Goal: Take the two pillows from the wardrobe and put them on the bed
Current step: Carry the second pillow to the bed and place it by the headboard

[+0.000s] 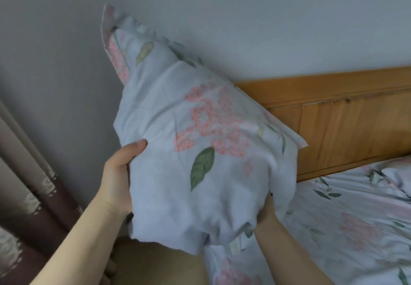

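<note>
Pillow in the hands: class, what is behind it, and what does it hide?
Behind the pillow run the grey wall and the wooden headboard. The headboard's left end and most of the right hand are covered.

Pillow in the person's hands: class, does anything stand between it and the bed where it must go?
Nothing visible stands in the way. The left hand and right hand hold the pillow in the air in front of the headboard, with the bed just below and to its right.
</note>
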Available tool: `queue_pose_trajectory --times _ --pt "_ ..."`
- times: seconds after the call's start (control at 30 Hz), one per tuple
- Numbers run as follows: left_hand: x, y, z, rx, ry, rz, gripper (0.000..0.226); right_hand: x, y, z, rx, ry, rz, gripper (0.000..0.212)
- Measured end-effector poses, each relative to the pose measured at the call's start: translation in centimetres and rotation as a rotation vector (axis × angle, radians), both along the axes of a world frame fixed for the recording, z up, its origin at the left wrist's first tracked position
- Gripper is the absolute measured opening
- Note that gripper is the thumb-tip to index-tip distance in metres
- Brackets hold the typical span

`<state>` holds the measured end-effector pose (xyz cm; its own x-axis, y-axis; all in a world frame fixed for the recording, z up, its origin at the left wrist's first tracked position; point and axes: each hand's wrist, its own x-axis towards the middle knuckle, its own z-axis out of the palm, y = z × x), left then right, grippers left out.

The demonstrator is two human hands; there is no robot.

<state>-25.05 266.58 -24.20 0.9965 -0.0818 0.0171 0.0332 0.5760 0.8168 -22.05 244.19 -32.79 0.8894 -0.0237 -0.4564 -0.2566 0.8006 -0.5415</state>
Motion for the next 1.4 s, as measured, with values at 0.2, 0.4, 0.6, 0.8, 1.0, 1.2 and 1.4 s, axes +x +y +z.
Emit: queue_pose_trajectory --times 0.2,0.4,0.6,0.8,1.0,1.2,1.4 --pt "1.7 2.7 -3.5 0.557 0.254 0.458 0.036 2.6 1.2 -1.2 0.061 0.011 -0.051 0.043" --pt "6.6 5.8 -5.2 0.895 0.361 0.508 0.082 5.1 2.3 -1.0 0.083 -0.036 -0.053 0.038" --pt "11.2 9.1 -10.5 0.478 0.657 0.087 0.107 6.6 3.2 -2.8 0.068 -0.003 -0.15 0.048" --pt "13.2 7.3 -15.4 0.471 0.697 0.005 0.084 6.7 0.6 -4.9 0.036 0.013 -0.22 0.038" --pt "18.4 3.7 -22.4 0.553 0.67 -0.071 0.101 5.1 -4.8 -6.4 0.043 0.165 -0.473 0.066" --pt "14.8 -9.0 -15.4 0.544 0.628 -0.015 0.063 5.1 -14.2 -8.8 -0.013 0.232 -0.552 0.081" --pt "16.5 -19.7 -17.4 0.547 0.648 0.027 0.044 7.4 -24.9 -11.8 -0.105 0.316 -0.532 0.088"
